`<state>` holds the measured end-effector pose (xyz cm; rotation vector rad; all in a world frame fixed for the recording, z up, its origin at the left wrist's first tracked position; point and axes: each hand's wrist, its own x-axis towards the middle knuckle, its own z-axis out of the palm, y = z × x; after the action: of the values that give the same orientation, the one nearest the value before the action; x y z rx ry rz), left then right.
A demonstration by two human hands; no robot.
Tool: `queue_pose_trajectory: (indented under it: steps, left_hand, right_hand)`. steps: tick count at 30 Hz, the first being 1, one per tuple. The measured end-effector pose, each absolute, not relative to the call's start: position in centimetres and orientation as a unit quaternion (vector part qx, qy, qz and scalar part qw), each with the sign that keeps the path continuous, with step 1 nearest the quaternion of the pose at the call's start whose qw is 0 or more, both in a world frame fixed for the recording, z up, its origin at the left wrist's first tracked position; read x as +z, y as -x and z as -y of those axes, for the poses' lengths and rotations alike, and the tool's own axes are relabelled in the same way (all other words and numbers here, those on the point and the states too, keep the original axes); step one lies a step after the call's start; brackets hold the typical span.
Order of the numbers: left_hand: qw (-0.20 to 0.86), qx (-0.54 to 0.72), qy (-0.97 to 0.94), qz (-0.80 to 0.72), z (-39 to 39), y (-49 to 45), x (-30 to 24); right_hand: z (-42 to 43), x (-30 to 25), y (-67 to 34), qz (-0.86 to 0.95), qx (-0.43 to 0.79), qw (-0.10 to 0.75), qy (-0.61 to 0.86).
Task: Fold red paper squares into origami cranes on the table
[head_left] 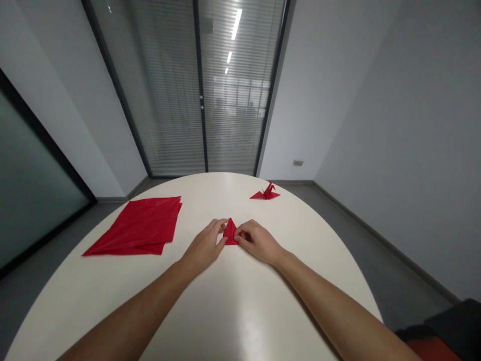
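The fingers of my right hand (pixel 259 241) pinch the right edge of the folded red paper (pixel 230 231); those of my left hand (pixel 205 245) touch its left edge, whether gripping I cannot tell. I see the paper as a small triangle, tip pointing away. The pale, rounded surface (pixel 210 311) under it also carries red sheets (pixel 143 225) at left and a red paper crane (pixel 267 193) farther off. Beyond stand pale walls (pixel 330 75) and glass panels (pixel 169 100) with blinds (pixel 235 135).
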<state>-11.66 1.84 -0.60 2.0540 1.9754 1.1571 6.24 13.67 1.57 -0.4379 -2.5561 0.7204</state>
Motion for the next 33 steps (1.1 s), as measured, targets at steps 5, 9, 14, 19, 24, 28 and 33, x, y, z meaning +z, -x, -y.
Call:
queue_pose_trajectory:
  steps: [5,9,14,19,24,28,33]
  left_hand:
    - [-0.053,0.261,-0.738,-0.62,-1.0,10.7,1.2]
    - [-0.084,0.217,-0.765,-0.6,-0.5,9.9,1.9]
    - [-0.082,0.213,-0.76,-0.609,-0.5,10.1,1.9]
    - [-0.063,0.214,-0.753,-0.62,-0.6,10.4,1.8]
    - [-0.064,0.214,-0.751,-0.621,-0.5,10.5,1.7]
    - [-0.075,0.203,-0.749,-0.626,-0.5,10.5,1.6]
    - [-0.077,0.201,-0.752,-0.623,-0.6,10.5,1.5]
  right_hand:
    - [-13.7,1.7,-6.3,0.932,0.234,0.229,0.157]
    - [-13.8,1.8,-6.6,0.932,0.231,0.242,0.138]
    - [-14.0,2.1,-7.1,0.932,0.251,0.247,0.087]
    - [-14.0,2.0,-7.1,0.938,0.247,0.236,0.064]
    - [-14.5,1.8,-7.2,0.946,0.213,0.226,0.094]
    - [-15.0,1.8,-7.5,0.946,0.186,0.235,0.119]
    - [-14.9,1.6,-7.3,0.945,0.155,0.262,0.121]
